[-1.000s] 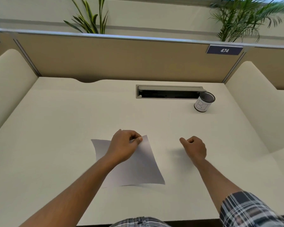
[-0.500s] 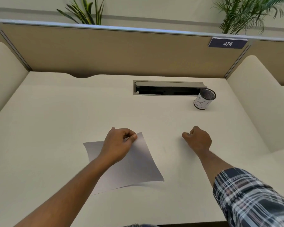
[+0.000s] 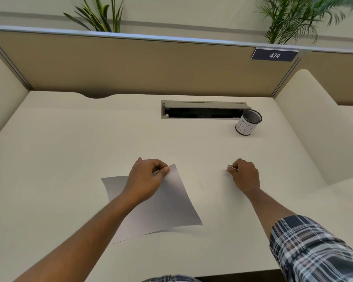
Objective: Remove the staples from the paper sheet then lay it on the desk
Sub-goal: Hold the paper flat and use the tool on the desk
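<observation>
Big cream desk (image 3: 69, 159). Brown divider wall (image 3: 130, 66) behind, blue sign (image 3: 274, 55) reading 474. Grey cable slot (image 3: 204, 110) in desk, mesh cup (image 3: 248, 125) just beside it. Green plants (image 3: 99, 15) behind wall. Soft, even light.

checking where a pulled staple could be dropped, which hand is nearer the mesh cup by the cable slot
Right. The right hand, fingers curled on a small metal piece, sits below and slightly left of the mesh cup. The left hand is farther left, pinching the paper sheet.

Cream desk (image 3: 69, 159) bears paper sheet (image 3: 165, 206) and mesh cup (image 3: 248, 124).
</observation>
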`<state>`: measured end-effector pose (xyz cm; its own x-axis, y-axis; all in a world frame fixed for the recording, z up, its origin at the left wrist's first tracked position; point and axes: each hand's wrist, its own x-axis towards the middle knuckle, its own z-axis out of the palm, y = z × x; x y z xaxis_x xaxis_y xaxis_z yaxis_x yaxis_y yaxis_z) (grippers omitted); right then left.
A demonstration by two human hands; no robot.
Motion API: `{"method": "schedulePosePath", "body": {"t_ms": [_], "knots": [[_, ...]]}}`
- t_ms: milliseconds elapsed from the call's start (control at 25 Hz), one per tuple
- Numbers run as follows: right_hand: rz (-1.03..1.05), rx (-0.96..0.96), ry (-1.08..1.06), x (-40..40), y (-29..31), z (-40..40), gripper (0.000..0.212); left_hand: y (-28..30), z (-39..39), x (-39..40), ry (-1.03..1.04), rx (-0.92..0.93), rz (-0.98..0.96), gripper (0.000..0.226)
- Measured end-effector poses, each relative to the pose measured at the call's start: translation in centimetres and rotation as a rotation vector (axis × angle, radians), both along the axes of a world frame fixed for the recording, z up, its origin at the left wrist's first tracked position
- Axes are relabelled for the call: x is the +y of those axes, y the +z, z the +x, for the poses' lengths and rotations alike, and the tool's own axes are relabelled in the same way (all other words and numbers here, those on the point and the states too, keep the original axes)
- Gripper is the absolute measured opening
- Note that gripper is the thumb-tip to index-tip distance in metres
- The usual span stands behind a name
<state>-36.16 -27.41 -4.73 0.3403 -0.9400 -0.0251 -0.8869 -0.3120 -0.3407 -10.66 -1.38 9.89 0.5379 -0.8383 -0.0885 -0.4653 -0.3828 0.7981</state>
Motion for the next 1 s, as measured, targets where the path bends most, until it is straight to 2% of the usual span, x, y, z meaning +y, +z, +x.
{"method": "schedulePosePath", "body": {"t_ms": [160,360,480,600,720,1000], "knots": [[-0.168,0.245,0.220,0.2,-1.2,-0.9,0.009,-0.1,-0.1,0.1,-0.019,-0.009,0.004,0.016],[-0.201,0.198,0.123,0.5,-0.9,-1.3,0.013,-0.1,-0.2,0.2,-0.017,-0.019,0.000,0.017],[-0.105,0.148,0.074,0.8,-0.6,-1.3,0.021,-0.1,-0.1,0.3,-0.015,-0.019,-0.003,0.017],[0.086,0.057,0.038,0.7,-0.6,-1.8,0.025,0.0,-0.1,0.5,-0.007,-0.011,-0.016,0.017],[0.190,-0.036,0.077,0.6,-1.0,-2.5,0.026,0.0,0.0,0.5,-0.003,-0.015,-0.018,0.016],[0.269,0.155,0.215,0.1,0.6,-2.5,0.033,0.0,-0.2,0.4,-0.003,-0.021,-0.018,0.016]]}}
